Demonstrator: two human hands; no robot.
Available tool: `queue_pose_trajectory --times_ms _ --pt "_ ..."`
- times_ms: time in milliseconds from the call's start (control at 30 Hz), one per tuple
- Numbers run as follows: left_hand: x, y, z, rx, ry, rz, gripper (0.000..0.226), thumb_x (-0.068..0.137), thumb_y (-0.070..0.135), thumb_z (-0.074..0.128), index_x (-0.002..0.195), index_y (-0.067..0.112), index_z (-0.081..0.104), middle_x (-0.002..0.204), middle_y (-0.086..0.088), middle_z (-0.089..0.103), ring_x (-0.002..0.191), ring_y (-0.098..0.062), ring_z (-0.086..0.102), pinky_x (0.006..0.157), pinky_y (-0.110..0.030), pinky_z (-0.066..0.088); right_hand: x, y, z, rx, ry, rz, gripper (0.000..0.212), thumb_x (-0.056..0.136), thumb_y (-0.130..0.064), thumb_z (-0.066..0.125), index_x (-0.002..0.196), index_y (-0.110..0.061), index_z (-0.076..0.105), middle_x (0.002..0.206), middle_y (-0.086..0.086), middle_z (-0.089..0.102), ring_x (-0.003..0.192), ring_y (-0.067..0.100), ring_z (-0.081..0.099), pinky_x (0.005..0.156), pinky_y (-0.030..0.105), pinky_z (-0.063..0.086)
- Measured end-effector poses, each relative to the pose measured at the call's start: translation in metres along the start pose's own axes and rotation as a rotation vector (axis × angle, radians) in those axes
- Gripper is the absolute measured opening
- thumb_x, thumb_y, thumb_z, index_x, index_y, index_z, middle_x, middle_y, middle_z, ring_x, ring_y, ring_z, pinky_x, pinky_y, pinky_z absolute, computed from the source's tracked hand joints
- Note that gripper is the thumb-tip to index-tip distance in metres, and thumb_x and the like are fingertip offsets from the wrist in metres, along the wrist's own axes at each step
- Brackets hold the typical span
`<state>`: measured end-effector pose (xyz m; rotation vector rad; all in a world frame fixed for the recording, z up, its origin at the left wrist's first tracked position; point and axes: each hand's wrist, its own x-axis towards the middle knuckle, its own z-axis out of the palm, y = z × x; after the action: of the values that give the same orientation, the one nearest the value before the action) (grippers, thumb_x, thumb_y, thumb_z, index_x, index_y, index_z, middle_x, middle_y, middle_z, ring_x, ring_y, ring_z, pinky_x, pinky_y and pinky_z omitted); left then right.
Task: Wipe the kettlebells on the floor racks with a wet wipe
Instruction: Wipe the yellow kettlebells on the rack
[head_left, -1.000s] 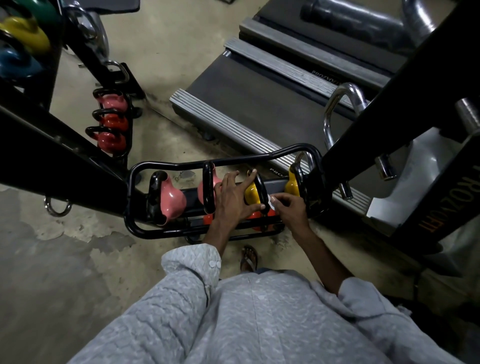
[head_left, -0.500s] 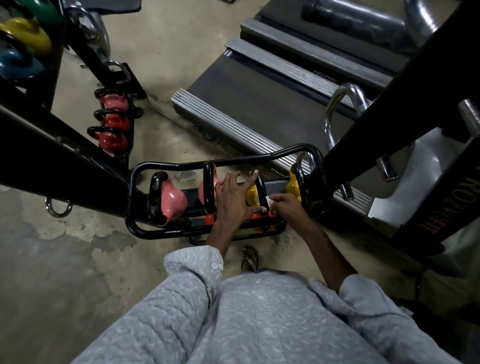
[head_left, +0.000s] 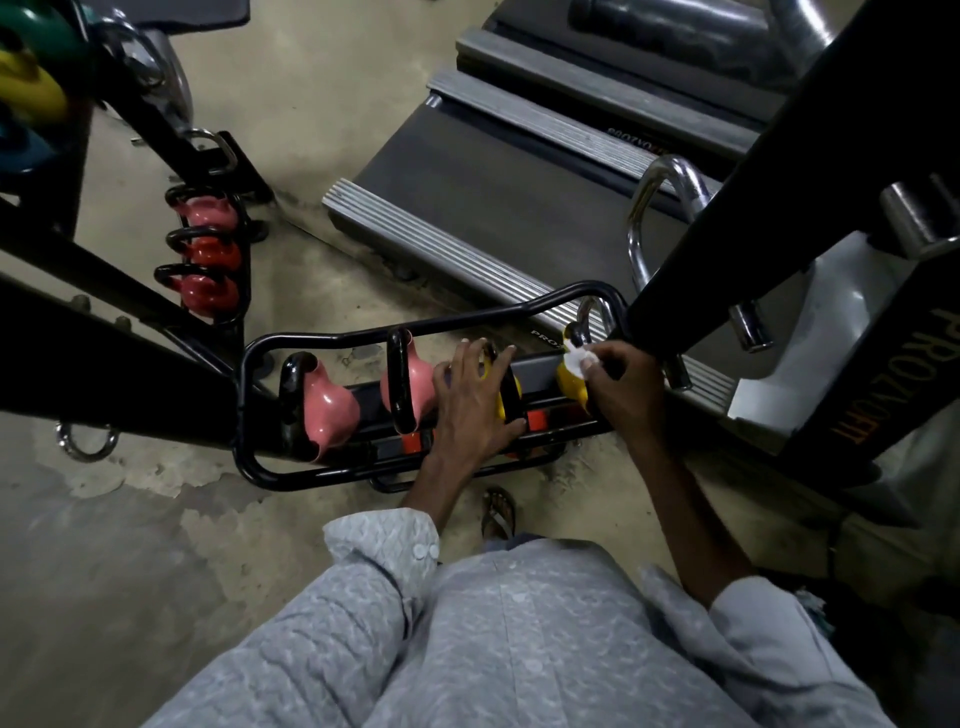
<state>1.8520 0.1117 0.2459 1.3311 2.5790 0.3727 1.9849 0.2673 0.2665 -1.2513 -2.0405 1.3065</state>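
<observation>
A black tubular floor rack (head_left: 415, 332) holds two pink kettlebells (head_left: 327, 410) on the left and two yellow ones on the right. My left hand (head_left: 475, 405) rests on the nearer yellow kettlebell (head_left: 501, 402), fingers spread over its black handle. My right hand (head_left: 621, 384) presses a white wet wipe (head_left: 575, 357) against the top of the far-right yellow kettlebell (head_left: 571, 387). A second floor rack (head_left: 244, 249) at the upper left carries one pink and two red kettlebells (head_left: 210, 296).
A treadmill deck (head_left: 519, 208) lies right behind the rack. A black machine beam (head_left: 779, 171) crosses at the right beside my right hand, another black frame (head_left: 104, 364) at the left. My sandalled foot (head_left: 498, 514) stands just in front of the rack on concrete floor.
My right hand with the wipe has moved right, from the nearer yellow kettlebell to the far-right one. My left hand has stayed on the nearer yellow kettlebell.
</observation>
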Motion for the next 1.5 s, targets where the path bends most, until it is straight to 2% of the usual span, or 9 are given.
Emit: queue_pose_trajectory --times_ms 267,367,467,700,833,933,1000,1233,1500 --pt "0.006 0.060 0.021 -0.052 0.048 0.180 0.085 0.068 0.042 0.084 0.145 0.028 0.050 0.143 -0.017 0.050 0.140 -0.036 0.040 0.110 -0.057 0.030 0.051 -0.009 -0.013 -0.255 0.015 -0.287 0.015 0.077 -0.002 0.063 0.087 -0.002 0.074 0.086 0.013 0.071 0.081 0.021 0.065 0.073 0.019 0.042" --pt "0.012 0.070 0.031 -0.042 0.077 0.176 0.080 0.069 0.046 0.080 0.142 0.025 0.054 0.132 -0.016 0.055 0.131 -0.036 0.047 0.107 -0.052 0.027 0.063 -0.009 -0.010 -0.268 -0.081 -0.349 0.028 0.073 -0.017 0.053 0.077 0.003 0.073 0.078 0.018 0.069 0.071 0.029 0.065 0.069 0.019 0.041" --pt "0.015 0.074 0.037 -0.021 0.104 0.165 0.075 0.072 0.050 0.073 0.140 0.023 0.055 0.122 -0.013 0.057 0.119 -0.033 0.051 0.103 -0.048 0.027 0.075 -0.004 -0.006 -0.374 -0.181 -0.322 0.037 0.071 -0.027 0.052 0.077 0.002 0.074 0.082 0.020 0.070 0.075 0.033 0.068 0.073 0.025 0.046" --pt "0.020 0.080 0.043 -0.012 0.156 0.147 0.062 0.066 0.033 0.083 0.123 0.022 0.061 0.111 -0.011 0.058 0.112 -0.032 0.054 0.100 -0.047 0.032 0.092 -0.009 -0.007 -0.678 -0.346 -0.283 0.015 0.077 -0.002 0.073 0.090 -0.001 0.079 0.105 0.021 0.070 0.100 0.035 0.066 0.088 0.033 0.048" --pt "0.018 0.078 0.049 -0.053 0.217 0.149 0.063 0.069 0.025 0.081 0.126 0.023 0.055 0.116 -0.014 0.061 0.114 -0.032 0.055 0.101 -0.051 0.039 0.095 -0.014 -0.004 -0.648 -0.387 -0.373 0.008 0.075 -0.001 0.073 0.080 0.000 0.079 0.089 0.020 0.072 0.084 0.030 0.069 0.073 0.026 0.043" --pt "0.019 0.078 0.051 -0.072 0.211 0.143 0.056 0.072 0.038 0.076 0.124 0.021 0.059 0.120 -0.014 0.060 0.117 -0.033 0.053 0.104 -0.051 0.037 0.107 -0.017 0.009 -0.732 -0.476 -0.357 0.002 0.071 -0.009 0.079 0.071 -0.011 0.078 0.074 0.009 0.069 0.070 0.023 0.064 0.068 0.023 0.043" --pt "0.020 0.079 0.052 -0.062 0.196 0.125 0.055 0.073 0.043 0.075 0.122 0.021 0.062 0.118 -0.013 0.059 0.116 -0.032 0.053 0.103 -0.049 0.034 0.117 -0.020 0.016 -0.800 -0.515 -0.314 0.016 0.069 -0.017 0.079 0.058 -0.018 0.068 0.060 0.003 0.062 0.058 0.020 0.058 0.061 0.027 0.045" --pt "0.018 0.082 0.058 -0.074 0.187 0.068 0.055 0.079 0.039 0.073 0.131 0.029 0.060 0.117 -0.010 0.059 0.116 -0.029 0.053 0.107 -0.049 0.033 0.138 -0.030 0.022 -1.000 -0.676 -0.283 0.012 0.080 -0.011 0.068 0.086 -0.006 0.077 0.079 0.013 0.074 0.073 0.028 0.071 0.065 0.036 0.059" --pt "0.018 0.081 0.057 -0.068 0.199 0.076 0.055 0.076 0.041 0.070 0.128 0.027 0.061 0.117 -0.009 0.059 0.115 -0.030 0.054 0.107 -0.050 0.034 0.127 -0.021 0.014 -0.918 -0.666 -0.342 0.011 0.074 -0.019 0.075 0.074 -0.009 0.078 0.075 0.007 0.075 0.072 0.022 0.072 0.068 0.034 0.058"
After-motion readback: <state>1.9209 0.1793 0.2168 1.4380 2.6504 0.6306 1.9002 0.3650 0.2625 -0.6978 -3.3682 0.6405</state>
